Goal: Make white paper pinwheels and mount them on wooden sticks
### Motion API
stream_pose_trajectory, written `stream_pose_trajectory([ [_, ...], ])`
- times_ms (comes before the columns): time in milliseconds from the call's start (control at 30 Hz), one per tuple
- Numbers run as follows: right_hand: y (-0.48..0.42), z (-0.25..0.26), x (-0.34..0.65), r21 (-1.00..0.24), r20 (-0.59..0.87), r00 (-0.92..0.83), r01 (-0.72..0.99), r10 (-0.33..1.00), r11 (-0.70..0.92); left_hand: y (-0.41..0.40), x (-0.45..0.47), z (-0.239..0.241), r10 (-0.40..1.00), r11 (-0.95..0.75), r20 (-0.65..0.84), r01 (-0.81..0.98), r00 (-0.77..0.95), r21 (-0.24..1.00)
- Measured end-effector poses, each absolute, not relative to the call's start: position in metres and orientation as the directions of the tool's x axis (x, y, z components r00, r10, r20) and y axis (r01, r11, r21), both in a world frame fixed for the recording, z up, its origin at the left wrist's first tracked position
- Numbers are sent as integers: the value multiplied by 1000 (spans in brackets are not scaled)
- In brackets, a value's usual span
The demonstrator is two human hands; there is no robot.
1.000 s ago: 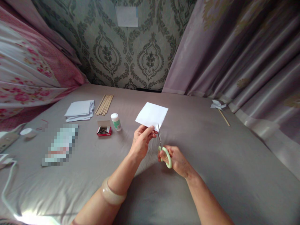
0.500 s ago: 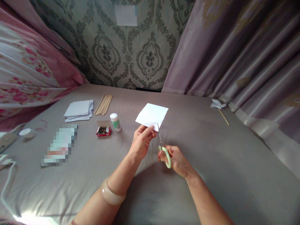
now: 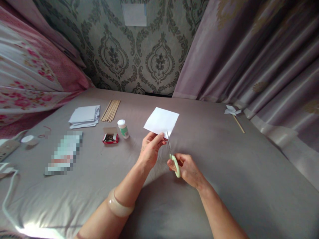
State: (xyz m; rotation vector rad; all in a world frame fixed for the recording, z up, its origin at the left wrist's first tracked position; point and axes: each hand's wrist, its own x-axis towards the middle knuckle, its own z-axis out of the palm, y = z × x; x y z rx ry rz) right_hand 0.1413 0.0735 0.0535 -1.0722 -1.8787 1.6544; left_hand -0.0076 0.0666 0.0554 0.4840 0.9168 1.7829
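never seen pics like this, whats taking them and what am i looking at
There is no machine here: these are a person's two bare hands, seen from a camera worn on that person's head, looking forward and down. The left hand holds a square white paper sheet by its near edge. The right hand holds metal scissors with pale green handles, blades at that same edge. Towards the left of the grey cloth are stacked white paper, thin wooden sticks, an open red box and a white bottle with a green label. At far right lies a white pinwheel on a wooden stick.
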Motion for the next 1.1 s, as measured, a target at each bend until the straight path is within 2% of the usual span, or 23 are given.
stream_pose_trajectory([
  [1100, 72, 54, 136, -949, -179, -526, 316, 832, -4, 66, -9, 57, 915, -238, -13, -564, -404, 790],
])
